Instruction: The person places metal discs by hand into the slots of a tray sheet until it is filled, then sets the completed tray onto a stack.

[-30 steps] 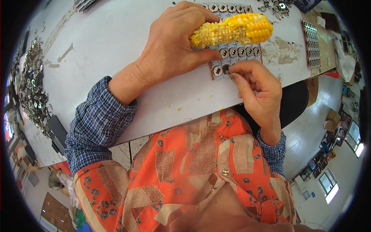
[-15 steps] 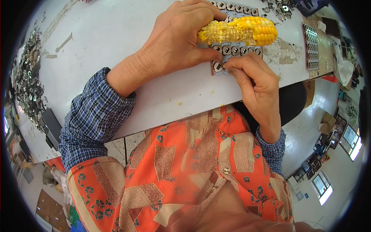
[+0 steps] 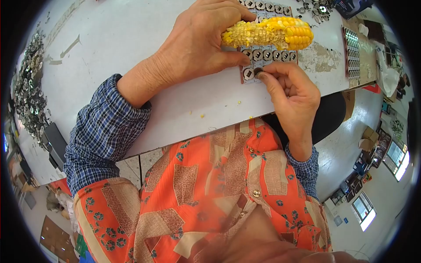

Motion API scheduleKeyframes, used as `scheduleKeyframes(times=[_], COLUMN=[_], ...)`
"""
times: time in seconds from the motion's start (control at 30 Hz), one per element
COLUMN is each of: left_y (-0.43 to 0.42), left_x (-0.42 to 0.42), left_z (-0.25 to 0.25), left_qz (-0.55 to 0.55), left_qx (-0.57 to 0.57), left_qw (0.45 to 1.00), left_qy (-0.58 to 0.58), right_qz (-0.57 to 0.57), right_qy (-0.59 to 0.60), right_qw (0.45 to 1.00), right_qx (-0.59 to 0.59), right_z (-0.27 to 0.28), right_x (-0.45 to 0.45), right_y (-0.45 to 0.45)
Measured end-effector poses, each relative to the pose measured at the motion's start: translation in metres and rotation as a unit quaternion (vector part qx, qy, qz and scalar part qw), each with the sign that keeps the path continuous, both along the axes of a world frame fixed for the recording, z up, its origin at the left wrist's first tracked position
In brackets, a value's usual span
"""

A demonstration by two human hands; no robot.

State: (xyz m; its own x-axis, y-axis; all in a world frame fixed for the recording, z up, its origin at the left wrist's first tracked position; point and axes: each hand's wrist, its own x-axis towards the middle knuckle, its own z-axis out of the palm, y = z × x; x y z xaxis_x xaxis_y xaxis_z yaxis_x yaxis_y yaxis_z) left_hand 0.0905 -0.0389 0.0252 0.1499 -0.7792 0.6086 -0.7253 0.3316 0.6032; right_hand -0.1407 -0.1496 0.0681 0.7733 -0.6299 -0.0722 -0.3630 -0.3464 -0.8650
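At upper centre, our left hand (image 3: 202,39) grips a corn cob (image 3: 274,34); our right hand (image 3: 293,90) pinches a dark disc (image 3: 258,70) at the board (image 3: 251,82). Visible rows above carry round holders (image 3: 267,55); the rest is hidden.

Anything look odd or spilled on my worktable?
Yes: the left hand holds a partly stripped corn cob over a panel of metal parts, where food looks out of place. Yellow crumbs lie near the worktable edge.

Your left hand (image 3: 204,41) grips a partly bare corn cob (image 3: 272,34) above a panel (image 3: 263,62) on the worktop (image 3: 175,114); your right hand (image 3: 294,88) pinches a dark disc (image 3: 257,72) at its near row.
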Motion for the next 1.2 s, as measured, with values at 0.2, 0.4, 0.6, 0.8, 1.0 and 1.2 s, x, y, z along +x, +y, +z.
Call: scheduleKeyframes(times=[0.2,0.4,0.6,0.8,1.0,1.2], left_y=[0.0,-0.001,0.0,-0.001,0.004,0.006], left_x=[0.0,-0.002,-0.006,-0.008,-0.012,-0.014], left_z=[0.001,-0.002,-0.001,0.002,0.006,0.015], left_qz=[-0.012,0.004,0.017,0.024,0.044,0.035], left_qx=[0.004,-0.026,-0.02,-0.014,0.082,0.098], left_qw=[1.0,1.0,1.0,1.0,0.996,0.994], left_qy=[0.018,0.005,0.001,-0.003,0.0,-0.025], right_qz=[0.057,-0.003,0.006,0.077,0.087,0.041], right_qy=[-0.007,0.022,-0.029,-0.036,-0.012,-0.054], right_qw=[0.997,0.999,0.994,0.984,0.983,0.988], right_qx=[0.042,-0.038,-0.102,-0.156,-0.159,-0.139], right_z=[0.008,-0.001,-0.007,0.001,0.004,-0.003], right_x=[0.003,0.005,0.004,0.004,0.004,-0.001], right_y=[-0.014,-0.005,0.001,-0.003,-0.004,-0.014])
